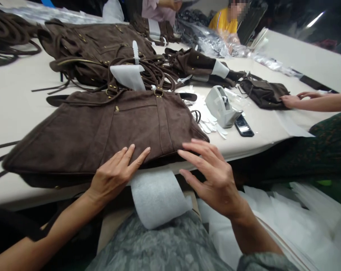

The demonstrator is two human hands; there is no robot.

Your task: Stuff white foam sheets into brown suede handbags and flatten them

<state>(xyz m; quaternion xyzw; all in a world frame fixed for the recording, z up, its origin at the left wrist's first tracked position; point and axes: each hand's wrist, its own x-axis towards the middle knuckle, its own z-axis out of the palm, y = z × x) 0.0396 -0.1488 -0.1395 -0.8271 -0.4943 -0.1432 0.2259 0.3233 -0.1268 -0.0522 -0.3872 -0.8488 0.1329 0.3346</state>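
Observation:
A large brown suede handbag [136, 124] lies on its side along the table's near edge, its base toward me and its handles pointing away. My left hand [116, 171] rests flat on the bag's lower front with the fingers stretched out. At the bag's right lower corner, my right hand [211, 171] has its fingers spread, near or touching the edge; contact is hard to tell. Between my hands, a curled strip of white soft wrapping sheet [160, 199] hangs over my lap. Another white wrap piece [128, 75] sits around the bag's handle.
A grey tape dispenser [222, 107], a phone [244, 126] and several white strips [206, 120] lie right of the bag. More brown bags [99, 43] are behind. At right, a co-worker's hands [293, 101] touch a small dark bag [264, 92]. White sheets [285, 218] pile up below.

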